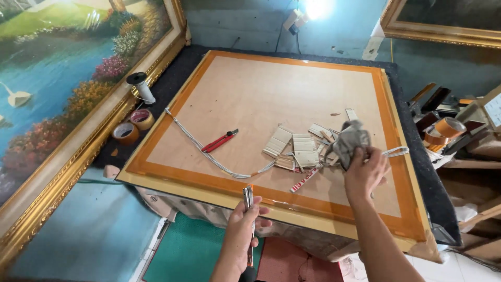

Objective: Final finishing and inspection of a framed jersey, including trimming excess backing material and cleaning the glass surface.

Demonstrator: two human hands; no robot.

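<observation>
Hands both busy over frame back (261,99), a big brown board w/ orange tape border, lying flat on dark tabletop (417,141). Left hand (242,227) is at the near edge of the frame, fingers wrapped tight round a metal tool (248,201) w/ dark handle; tool points up, tip just at the gold edge. Right hand (365,172) is raised over the board's right part, fingers pinched shut on a crumpled grey rag (350,138).

Under and just left of the rag: heap of small pale wood strips (297,146), some in bundles, plus one red-and-white strip (303,180) near the orange border. White cord (209,154) runs from the frame's left edge across the board toward the heap; a loop of it shows right of the right hand. Red box cutter (219,141) lies on the board, touching or just beside the cord, well apart from both hands.

Off the board, left: white spool (141,86) standing upright, two rolls of brown tape (133,125) near it. Gold-framed landscape painting (57,68) leans at far left. Right side: another tape roll (449,127) on cluttered shelf.
</observation>
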